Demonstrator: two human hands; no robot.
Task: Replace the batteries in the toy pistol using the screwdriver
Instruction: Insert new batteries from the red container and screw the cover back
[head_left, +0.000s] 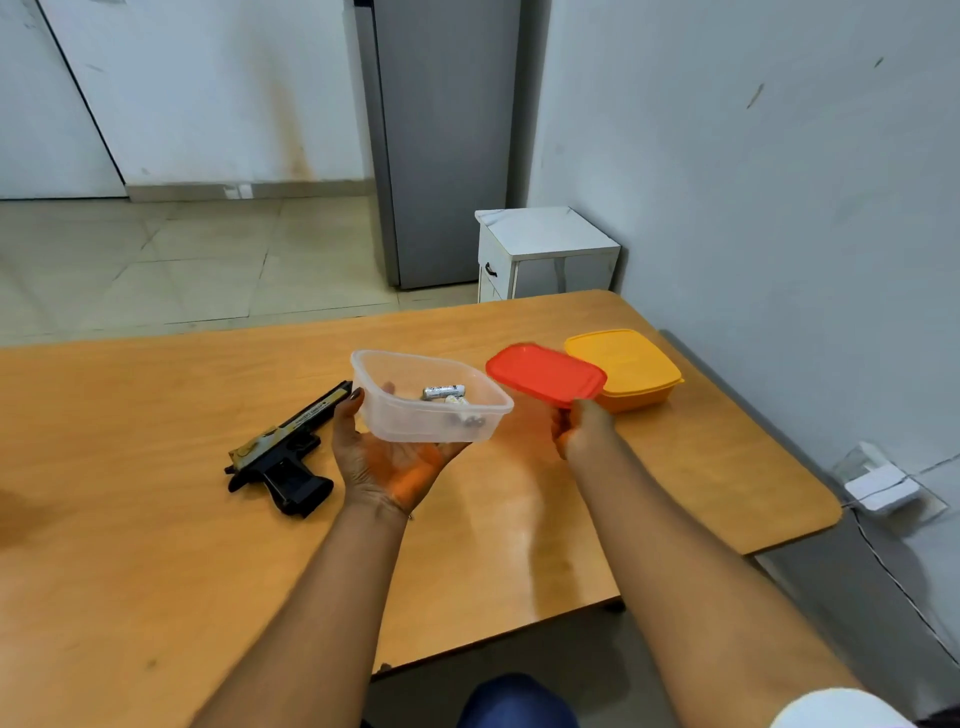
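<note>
Indoors, a wooden desk (156, 519) stands by a white wall. Left grip (387, 462) cradles a clear tub (405, 415) of batteries (442, 391); right grip (582, 426) pinches a red lid (543, 371). Toy pistol (283, 457) lies just left of the left grip.

home room | tiled floor (197, 260) | grey fridge (441, 145) | small white cabinet (545, 254) | wooden table (156, 519)

Wooden table (156, 545), yellow lidded container (631, 371) near its right edge, white cabinet (545, 254) beside grey refrigerator (441, 145)
</note>
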